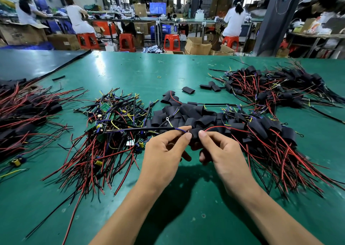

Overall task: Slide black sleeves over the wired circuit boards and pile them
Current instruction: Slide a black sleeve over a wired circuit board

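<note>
Between both hands sits one black sleeve, held just above the green table. My left hand pinches its left end, where blue and black wires trail off to the left. My right hand pinches its right end, from which a red wire arcs away. The board inside is hidden. A heap of bare wired circuit boards lies left of my hands. Loose empty black sleeves lie behind them. Sleeved boards with red and black wires are piled at my right.
Another pile of sleeved boards lies at the far right and one at the left edge. A dark table adjoins at the back left. People sit on red stools at benches beyond.
</note>
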Demonstrator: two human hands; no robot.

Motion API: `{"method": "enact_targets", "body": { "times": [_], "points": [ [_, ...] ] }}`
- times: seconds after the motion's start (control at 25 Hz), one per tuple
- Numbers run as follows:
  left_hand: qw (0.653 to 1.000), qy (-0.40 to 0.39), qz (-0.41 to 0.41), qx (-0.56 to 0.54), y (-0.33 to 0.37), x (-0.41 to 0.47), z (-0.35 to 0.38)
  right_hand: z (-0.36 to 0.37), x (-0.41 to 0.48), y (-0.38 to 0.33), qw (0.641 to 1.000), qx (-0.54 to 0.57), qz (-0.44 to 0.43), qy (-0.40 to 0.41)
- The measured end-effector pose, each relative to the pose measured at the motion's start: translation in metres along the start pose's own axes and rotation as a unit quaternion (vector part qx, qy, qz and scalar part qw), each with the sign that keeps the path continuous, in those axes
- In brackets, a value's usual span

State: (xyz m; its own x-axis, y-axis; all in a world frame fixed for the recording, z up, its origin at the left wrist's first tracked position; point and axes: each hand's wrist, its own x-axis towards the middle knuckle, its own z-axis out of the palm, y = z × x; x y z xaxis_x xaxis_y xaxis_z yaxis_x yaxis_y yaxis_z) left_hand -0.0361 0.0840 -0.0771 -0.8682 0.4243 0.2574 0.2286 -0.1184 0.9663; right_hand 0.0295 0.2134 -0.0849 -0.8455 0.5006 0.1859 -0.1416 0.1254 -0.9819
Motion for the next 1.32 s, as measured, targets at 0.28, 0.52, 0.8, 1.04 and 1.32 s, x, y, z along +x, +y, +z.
{"method": "enact_targets", "body": {
  "times": [0.28, 0.52, 0.8, 1.04, 1.32],
  "points": [
    [1.000, -0.014, -0.002, 0.023, -0.002, 0.000, -0.001, 0.003, -0.001, -0.005, 0.990, 0.123, 0.072, -0.013],
    [0.981, -0.067, -0.106, -0.151, -0.003, 0.007, -0.009, 0.000, 0.003, -0.013, 0.982, 0.155, 0.106, 0.017],
    [0.964, -0.047, -0.143, -0.220, -0.001, 0.010, -0.012, -0.008, 0.006, -0.016, 0.956, 0.254, 0.145, -0.029],
    [0.977, -0.085, -0.117, -0.158, -0.002, 0.007, -0.009, -0.005, 0.005, -0.011, 0.956, 0.242, 0.155, -0.056],
    [0.992, -0.025, -0.094, -0.086, -0.003, 0.008, -0.010, -0.008, 0.005, -0.010, 0.949, 0.225, 0.200, -0.090]
  ]
}}
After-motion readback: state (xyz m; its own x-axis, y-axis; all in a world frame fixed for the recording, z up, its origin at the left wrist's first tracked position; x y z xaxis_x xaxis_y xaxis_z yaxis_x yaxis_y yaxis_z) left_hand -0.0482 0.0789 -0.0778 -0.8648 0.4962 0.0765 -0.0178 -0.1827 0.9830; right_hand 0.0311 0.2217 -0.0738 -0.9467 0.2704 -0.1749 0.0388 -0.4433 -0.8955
